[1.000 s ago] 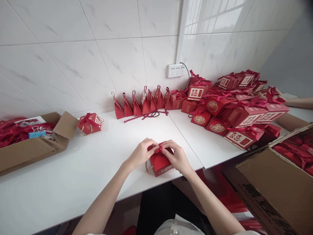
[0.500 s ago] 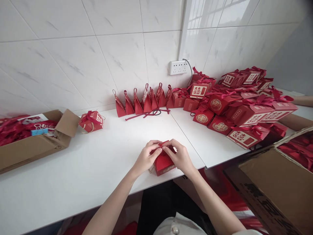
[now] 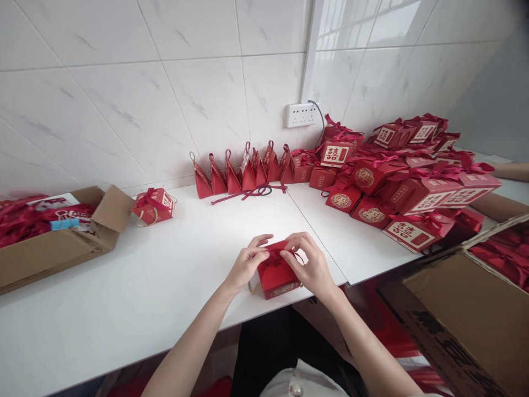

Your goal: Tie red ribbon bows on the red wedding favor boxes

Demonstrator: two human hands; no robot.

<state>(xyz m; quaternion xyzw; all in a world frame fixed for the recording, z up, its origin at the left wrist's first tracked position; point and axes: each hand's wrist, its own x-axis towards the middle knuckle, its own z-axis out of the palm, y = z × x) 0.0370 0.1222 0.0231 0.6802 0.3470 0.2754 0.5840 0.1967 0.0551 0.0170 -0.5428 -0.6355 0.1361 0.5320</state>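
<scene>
A small red gift box (image 3: 281, 278) with gold print on its front sits near the table's front edge. On its top lies a dark red ribbon (image 3: 275, 257), tied or looped at the middle. My left hand (image 3: 247, 263) pinches the ribbon's left side between thumb and finger, with another finger stretched out. From the right, my right hand (image 3: 311, 266) holds the ribbon's other side, fingers curled, a thin loop showing near them. A pale twisted cord hangs at the box's left side. The fingertips partly hide the ribbon.
Folded red boxes (image 3: 241, 177) with ribbon loops line the wall, loose ribbons in front. Finished boxes (image 3: 374, 215) are heaped at right, with another person's arm behind. One box (image 3: 154, 207) stands left, beside a carton of ribbons (image 3: 53, 259). An open carton (image 3: 467, 309) is at lower right.
My hands have moved apart from the box's top middle, the right one slightly rightwards. The ribbon between them now shows on the box top.
</scene>
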